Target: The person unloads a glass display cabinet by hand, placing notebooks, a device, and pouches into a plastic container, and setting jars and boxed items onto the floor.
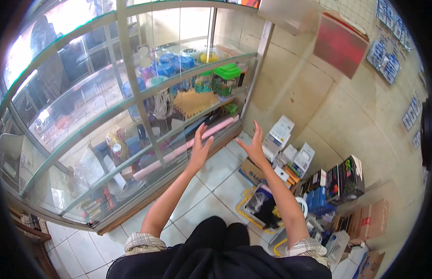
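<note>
Both my arms reach forward over the tiled floor (197, 197), palms facing each other with a gap between them. My left hand (200, 145) has its fingers apart and holds nothing; it appears in front of the glass cabinet (125, 111), near a long pink roll (179, 149) on the bottom shelf. My right hand (254, 145) is also spread and empty, just left of the stacked white boxes (277, 136). Whether either hand touches anything is not seen; both look raised in the air.
On the cabinet's shelves are blue-lidded jars (167, 64) and a green-lidded container (226, 78). At the right wall stand a yellow-rimmed basket (247, 215), dark boxes (345, 180) and a cardboard box (375, 218). A red folder (340, 45) hangs above.
</note>
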Available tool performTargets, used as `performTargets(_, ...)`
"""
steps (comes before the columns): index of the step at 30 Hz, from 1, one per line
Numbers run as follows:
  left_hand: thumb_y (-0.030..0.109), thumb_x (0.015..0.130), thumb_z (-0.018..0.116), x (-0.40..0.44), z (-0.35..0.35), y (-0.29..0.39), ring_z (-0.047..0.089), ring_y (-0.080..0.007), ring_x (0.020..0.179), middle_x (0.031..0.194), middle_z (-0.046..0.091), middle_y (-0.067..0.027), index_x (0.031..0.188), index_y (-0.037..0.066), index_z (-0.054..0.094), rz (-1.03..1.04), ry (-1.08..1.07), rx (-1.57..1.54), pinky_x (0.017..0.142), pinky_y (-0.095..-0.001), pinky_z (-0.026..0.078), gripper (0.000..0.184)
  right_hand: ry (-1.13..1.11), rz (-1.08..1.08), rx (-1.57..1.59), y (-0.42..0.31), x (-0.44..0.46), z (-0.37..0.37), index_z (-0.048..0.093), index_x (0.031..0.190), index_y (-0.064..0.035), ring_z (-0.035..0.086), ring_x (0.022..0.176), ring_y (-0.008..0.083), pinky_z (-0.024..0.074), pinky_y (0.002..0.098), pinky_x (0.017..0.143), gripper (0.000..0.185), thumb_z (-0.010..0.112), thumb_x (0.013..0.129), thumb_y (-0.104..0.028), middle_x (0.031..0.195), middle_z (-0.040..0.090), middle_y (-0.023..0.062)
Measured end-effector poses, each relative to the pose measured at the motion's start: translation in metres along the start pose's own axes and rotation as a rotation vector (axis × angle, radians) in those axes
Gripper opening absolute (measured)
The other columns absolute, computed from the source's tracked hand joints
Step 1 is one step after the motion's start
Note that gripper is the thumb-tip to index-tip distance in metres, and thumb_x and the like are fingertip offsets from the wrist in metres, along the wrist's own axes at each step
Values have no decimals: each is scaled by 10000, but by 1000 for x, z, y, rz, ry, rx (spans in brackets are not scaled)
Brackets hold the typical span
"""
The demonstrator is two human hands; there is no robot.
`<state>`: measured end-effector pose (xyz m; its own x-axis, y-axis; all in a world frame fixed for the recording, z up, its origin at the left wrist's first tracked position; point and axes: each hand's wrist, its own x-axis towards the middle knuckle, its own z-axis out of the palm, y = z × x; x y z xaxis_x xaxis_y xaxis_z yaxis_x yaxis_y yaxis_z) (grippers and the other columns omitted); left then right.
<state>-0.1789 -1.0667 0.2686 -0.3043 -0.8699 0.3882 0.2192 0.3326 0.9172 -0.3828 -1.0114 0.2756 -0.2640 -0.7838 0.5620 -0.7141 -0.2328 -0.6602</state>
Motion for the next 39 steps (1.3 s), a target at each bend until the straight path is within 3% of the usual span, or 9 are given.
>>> performTargets(5,240,873,528,100,31,-33,246,-266,1298,1370,280,-191,1360,12,202,202,112,3,1049,-358,191,629,107,-119,24,39,109,36,78,1360,7,211,1255,345,208,420,1042,1073,765,635,-382,1325,203,236)
performTargets(7,254,873,525,136,40,-55,250,-277,1291,1373,266,-193,1359,10,199,186,136,65,1048,-363,192,635,238,-92,100,56,147,58,68,1376,-42,228,1251,391,231,446,1023,1109,785,601,-382,1351,160,251)
performTargets(13,362,893,458,223,62,-90,214,-323,1269,1360,231,-206,1353,3,189,200,323,216,1047,-395,157,643,155,-24,163,83,195,104,-5,1387,-70,197,1251,439,217,509,1003,1167,786,594,-396,1358,136,274)
performTargets(17,426,903,399,243,63,-111,185,-352,1262,1335,226,-221,1352,6,181,179,354,366,1046,-418,125,652,221,-118,141,94,206,124,-8,1378,-49,264,1194,444,235,512,982,1135,787,609,-300,1287,217,307)
performTargets(25,416,901,420,228,67,-107,238,-337,1217,1303,236,-210,1353,16,207,192,345,416,1034,-401,154,639,269,-30,202,69,184,101,14,1373,-36,310,1144,440,270,492,966,1116,791,585,-187,1233,268,301)
performTargets(31,327,898,478,175,81,-87,273,-290,1217,1290,247,-177,1330,27,239,147,247,160,1009,-372,231,578,321,-6,168,49,127,65,32,1372,-27,310,1158,413,270,475,984,1104,771,555,-99,1252,267,271)
performTargets(33,272,890,508,146,88,-77,275,-266,1245,1307,260,-164,1322,32,211,103,122,-176,1017,-362,233,577,315,0,161,40,99,47,40,1369,-20,305,1162,407,267,469,991,1114,776,536,-95,1251,267,270)
performTargets(37,140,854,567,82,93,-44,277,-237,1253,1287,323,-160,1241,16,252,142,-3,-271,1050,-343,189,514,264,44,110,15,32,-2,59,1369,-11,361,1172,324,305,403,999,1110,787,538,-117,1280,292,223)
performTargets(39,75,840,570,52,91,-25,316,-223,1235,1287,331,-155,1212,19,279,48,-159,-305,1050,-344,207,476,278,132,85,-5,-5,-31,52,1378,-34,393,1149,309,324,395,987,1117,788,543,-130,1255,323,210)
